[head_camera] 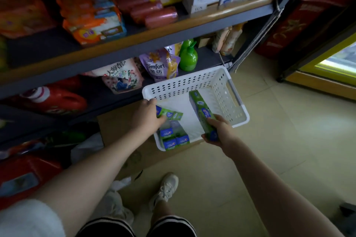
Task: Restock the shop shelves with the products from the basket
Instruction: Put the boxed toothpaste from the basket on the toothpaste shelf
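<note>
now we hold one green toothpaste box (204,115) in our right hand (216,131), fingers wrapped around its near end, above the white basket (194,82). our left hand (148,113) grips a second green box (170,114) inside the basket, over the remaining boxes (174,138) in its near corner.

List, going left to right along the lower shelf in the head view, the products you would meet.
red jug → floral white pouch → purple Comfort pouch → green pump bottle → pale wrapped packs at the shelf's right end.
</note>
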`<state>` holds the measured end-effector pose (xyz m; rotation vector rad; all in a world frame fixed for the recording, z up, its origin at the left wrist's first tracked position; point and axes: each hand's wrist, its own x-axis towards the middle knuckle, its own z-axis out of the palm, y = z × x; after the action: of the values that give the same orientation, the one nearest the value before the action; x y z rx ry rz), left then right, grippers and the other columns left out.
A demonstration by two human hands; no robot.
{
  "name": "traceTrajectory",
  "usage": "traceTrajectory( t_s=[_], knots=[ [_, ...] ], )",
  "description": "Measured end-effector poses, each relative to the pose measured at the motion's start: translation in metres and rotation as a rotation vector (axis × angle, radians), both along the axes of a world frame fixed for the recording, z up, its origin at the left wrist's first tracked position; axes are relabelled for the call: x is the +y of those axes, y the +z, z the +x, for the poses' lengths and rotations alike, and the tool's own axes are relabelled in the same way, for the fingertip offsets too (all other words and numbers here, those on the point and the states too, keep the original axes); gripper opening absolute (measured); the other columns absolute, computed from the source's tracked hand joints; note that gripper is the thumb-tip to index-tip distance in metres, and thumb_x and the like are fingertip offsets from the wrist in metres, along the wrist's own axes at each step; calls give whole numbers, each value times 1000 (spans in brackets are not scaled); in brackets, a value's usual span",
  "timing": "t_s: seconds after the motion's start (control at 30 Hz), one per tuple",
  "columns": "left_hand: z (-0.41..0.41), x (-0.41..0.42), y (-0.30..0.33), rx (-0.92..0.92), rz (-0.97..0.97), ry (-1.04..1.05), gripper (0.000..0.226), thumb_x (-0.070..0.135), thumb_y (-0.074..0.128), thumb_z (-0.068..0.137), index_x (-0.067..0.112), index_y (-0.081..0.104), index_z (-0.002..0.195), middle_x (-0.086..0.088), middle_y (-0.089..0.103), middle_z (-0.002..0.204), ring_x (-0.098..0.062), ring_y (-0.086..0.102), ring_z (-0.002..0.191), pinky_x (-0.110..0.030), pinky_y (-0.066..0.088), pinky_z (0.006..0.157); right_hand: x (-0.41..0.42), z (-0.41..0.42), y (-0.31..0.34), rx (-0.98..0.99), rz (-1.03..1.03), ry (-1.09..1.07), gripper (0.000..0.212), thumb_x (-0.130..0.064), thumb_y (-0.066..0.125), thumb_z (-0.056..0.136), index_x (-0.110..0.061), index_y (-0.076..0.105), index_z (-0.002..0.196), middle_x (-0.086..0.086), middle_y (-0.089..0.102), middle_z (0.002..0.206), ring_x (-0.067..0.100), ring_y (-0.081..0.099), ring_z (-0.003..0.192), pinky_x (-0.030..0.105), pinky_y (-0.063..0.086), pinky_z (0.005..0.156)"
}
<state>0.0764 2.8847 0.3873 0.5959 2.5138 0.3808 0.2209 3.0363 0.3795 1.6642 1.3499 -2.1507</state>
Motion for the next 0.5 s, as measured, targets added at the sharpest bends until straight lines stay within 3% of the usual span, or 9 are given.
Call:
traceTrajectory(
  t_s=[0.1, 0.17, 0.23, 0.3, 0.43, 0.5],
  knots=[
    [-3, -51, 44, 141, 113, 46, 54, 22, 63, 83, 8, 42, 131, -15, 44, 127, -33, 52, 108, -40, 45, 83, -19, -18, 22, 73, 295, 207, 27, -15, 54, 91, -15, 49, 118, 3, 55, 84, 22, 54, 64, 26, 52, 52],
    [-10, -91, 76, 268, 180, 27, 53, 18, 65, 80, 4, 46, 128, -18, 48, 122, -37, 53, 106, -44, 47, 83, -38, -38, 39, 96, 470, 342, 40, -23, 56, 88, -13, 49, 126, 5, 56, 83, 28, 57, 65, 36, 53, 61],
    [-19, -133, 105, 374, 210, 6, 50, 15, 67, 78, 1, 50, 123, -22, 51, 115, -39, 55, 101, -47, 49, 80, -67, -60, 58, 142, 592, 488, 52, -40, 58, 75, -20, 53, 123, 5, 59, 85, 33, 62, 74, 47, 55, 76],
    [-25, -179, 127, 457, 225, 49, 49, 14, 68, 78, 0, 51, 122, -21, 53, 113, -39, 55, 101, -48, 50, 80, -102, -80, 73, 221, 660, 594, 56, -44, 55, 67, -24, 57, 119, 2, 62, 90, 28, 61, 80, 50, 54, 80],
    [-20, -282, 150, 537, 238, 208, 50, 13, 68, 79, 2, 50, 124, -20, 52, 114, -37, 55, 103, -43, 45, 84, -190, -111, 104, 349, 817, 830, 61, -38, 52, 69, -20, 53, 127, 6, 63, 112, 22, 59, 101, 26, 43, 81],
    [-17, -339, 155, 562, 261, 311, 50, 11, 68, 78, 1, 51, 124, -21, 53, 113, -36, 53, 104, -36, 40, 88, -240, -122, 115, 432, 873, 914, 60, -39, 52, 71, -19, 51, 128, 10, 62, 118, 24, 58, 108, 28, 43, 84]
  ],
)
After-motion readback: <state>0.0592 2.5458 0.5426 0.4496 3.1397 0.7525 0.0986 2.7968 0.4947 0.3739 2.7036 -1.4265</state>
